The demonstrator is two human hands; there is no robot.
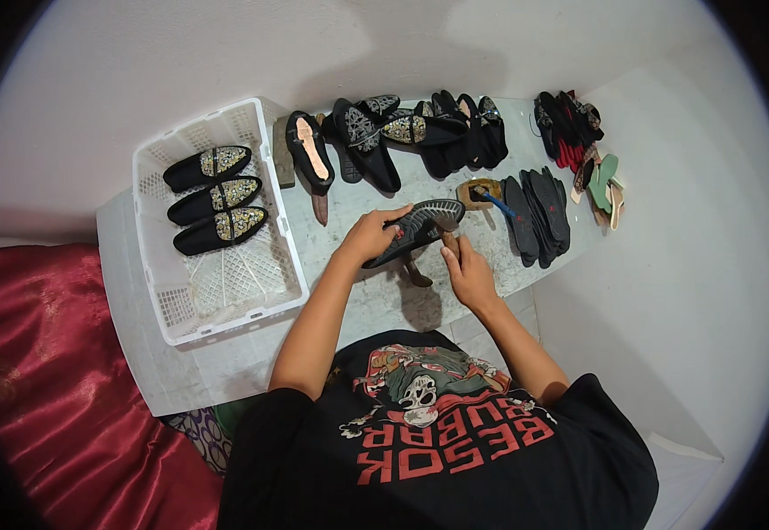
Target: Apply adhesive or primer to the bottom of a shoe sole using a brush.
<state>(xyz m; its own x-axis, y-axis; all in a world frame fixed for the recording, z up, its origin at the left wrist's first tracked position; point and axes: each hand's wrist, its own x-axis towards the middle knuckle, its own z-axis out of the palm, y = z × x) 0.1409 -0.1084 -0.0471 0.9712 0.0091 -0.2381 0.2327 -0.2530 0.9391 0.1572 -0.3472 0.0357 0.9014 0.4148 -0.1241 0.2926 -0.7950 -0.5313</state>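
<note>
My left hand point(373, 237) grips a black shoe point(415, 230) around its side, with the dark ridged sole turned up. My right hand point(471, 276) is closed around the wooden handle of a hammer point(449, 237). The hammer's head is at the sole near the shoe's far right end; whether it touches cannot be told. Below the shoe a curved brownish piece point(418, 274) sticks out toward me, its upper part hidden by the shoe.
A white plastic crate point(151, 256) with three glitter-fronted black shoes point(221, 230) stands left. Black shoes point(367, 146) line the table's back. To the right are a yellowish tub point(471, 193), a blue-handled brush point(497, 204), several dark soles point(539, 216) and a green sole-shaped piece point(605, 181).
</note>
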